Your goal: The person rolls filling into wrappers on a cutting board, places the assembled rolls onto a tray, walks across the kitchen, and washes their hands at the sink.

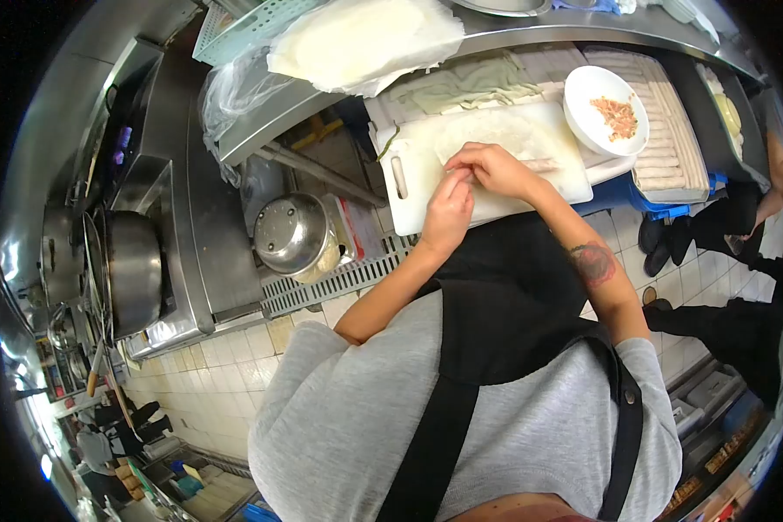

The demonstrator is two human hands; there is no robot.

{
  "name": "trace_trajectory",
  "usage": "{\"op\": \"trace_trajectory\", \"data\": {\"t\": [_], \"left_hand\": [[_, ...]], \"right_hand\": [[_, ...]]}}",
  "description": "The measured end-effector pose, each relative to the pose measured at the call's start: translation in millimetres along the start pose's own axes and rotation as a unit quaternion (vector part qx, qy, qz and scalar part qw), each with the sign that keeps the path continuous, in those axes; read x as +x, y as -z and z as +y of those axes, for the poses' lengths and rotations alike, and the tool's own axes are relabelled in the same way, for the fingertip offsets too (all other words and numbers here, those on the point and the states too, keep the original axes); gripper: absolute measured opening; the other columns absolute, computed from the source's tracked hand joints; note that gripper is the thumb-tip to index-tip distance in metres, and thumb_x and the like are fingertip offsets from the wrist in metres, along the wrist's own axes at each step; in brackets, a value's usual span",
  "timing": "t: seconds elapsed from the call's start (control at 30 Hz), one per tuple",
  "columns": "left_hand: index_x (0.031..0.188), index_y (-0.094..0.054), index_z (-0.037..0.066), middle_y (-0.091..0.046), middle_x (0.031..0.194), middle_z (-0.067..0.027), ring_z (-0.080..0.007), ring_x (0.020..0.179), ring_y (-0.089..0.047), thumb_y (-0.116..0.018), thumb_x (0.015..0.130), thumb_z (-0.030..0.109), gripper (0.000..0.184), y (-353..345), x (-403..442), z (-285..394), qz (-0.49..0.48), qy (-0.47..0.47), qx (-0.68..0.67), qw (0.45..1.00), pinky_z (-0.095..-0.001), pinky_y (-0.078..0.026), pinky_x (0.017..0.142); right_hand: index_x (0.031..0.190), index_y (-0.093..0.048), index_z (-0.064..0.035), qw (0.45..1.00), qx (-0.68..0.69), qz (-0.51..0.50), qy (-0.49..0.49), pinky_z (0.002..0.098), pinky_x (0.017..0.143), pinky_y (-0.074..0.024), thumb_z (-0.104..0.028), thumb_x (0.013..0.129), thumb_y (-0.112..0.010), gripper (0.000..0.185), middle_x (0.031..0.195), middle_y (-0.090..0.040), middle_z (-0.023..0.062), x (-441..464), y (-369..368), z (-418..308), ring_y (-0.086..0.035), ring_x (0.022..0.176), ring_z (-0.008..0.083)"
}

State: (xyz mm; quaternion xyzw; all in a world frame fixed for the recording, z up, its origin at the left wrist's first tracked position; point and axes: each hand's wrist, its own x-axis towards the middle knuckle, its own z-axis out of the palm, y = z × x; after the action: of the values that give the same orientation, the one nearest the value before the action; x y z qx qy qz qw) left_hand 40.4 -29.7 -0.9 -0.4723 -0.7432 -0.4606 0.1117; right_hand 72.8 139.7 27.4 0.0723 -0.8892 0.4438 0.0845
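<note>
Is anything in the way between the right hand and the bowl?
Nothing visible stands in the way: the path from the right hand to the bowl runs over the board, where a pale sheet lies flat.

Cutting board (420,178) matt plastic; bowl (584,113) glossy (material unclear); pot (136,271) shiny metal; apron (513,317) matt cloth

- What's carrying things there?
- 1 white cutting board (414,211). A thin pale sheet (480,132) lies flat on it, plus 1 narrow pinkish strip (541,163) toward the right.
- And that white bowl (584,106)?
- At the board's right end; I can't tell whether it rests on the board itself.
- And farther back?
- A steel bench (513,30), carrying a teal basket (242,33), a stack of pale sheets (365,43) overhanging its front edge, and 1 metal dish (503,7).
</note>
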Motion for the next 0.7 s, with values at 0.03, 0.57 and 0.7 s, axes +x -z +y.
{"op": "trace_trajectory", "data": {"t": [0.03, 0.57, 0.7], "left_hand": [[0.09, -0.064, -0.003, -0.066, 0.11, -0.0158, -0.0317, 0.094, -0.067, -0.068, 0.076, -0.008, 0.016, -1, -1, 2, -0.01, -0.008, -0.008, 1.0, -0.0363, -0.056, 0.078], [0.091, -0.071, -0.001, -0.07, 0.101, -0.0114, -0.027, 0.091, -0.069, -0.073, 0.076, -0.003, 0.015, 39, 6, -27, -0.101, 0.002, -0.03, 0.994, -0.0336, -0.056, 0.079], [0.093, -0.071, 0.0, -0.07, 0.103, -0.0111, -0.0262, 0.089, -0.069, -0.075, 0.078, 0.0, 0.016, 37, 14, -34, -0.133, -0.01, -0.037, 0.99, -0.0333, -0.056, 0.077]], "right_hand": [[0.105, -0.072, -0.0036, 1.0, -0.001, -0.006, 0.003, 0.0367, 0.082, -0.0531, 0.01, 0.075, -0.053, 0.038, 0.099, -0.068, 0.0126, -1, -1, 2, -0.066, 0.089, 0.0298], [0.09, -0.075, -0.0038, 0.995, -0.092, 0.016, 0.04, 0.0373, 0.082, -0.0523, 0.006, 0.072, -0.058, 0.026, 0.095, -0.065, 0.0103, -5, 4, 6, -0.064, 0.09, 0.0292], [0.086, -0.073, -0.0018, 0.995, -0.099, 0.024, 0.001, 0.0375, 0.08, -0.0527, 0.004, 0.073, -0.06, 0.018, 0.094, -0.065, 0.0105, -6, 5, 5, -0.065, 0.089, 0.03]]}}
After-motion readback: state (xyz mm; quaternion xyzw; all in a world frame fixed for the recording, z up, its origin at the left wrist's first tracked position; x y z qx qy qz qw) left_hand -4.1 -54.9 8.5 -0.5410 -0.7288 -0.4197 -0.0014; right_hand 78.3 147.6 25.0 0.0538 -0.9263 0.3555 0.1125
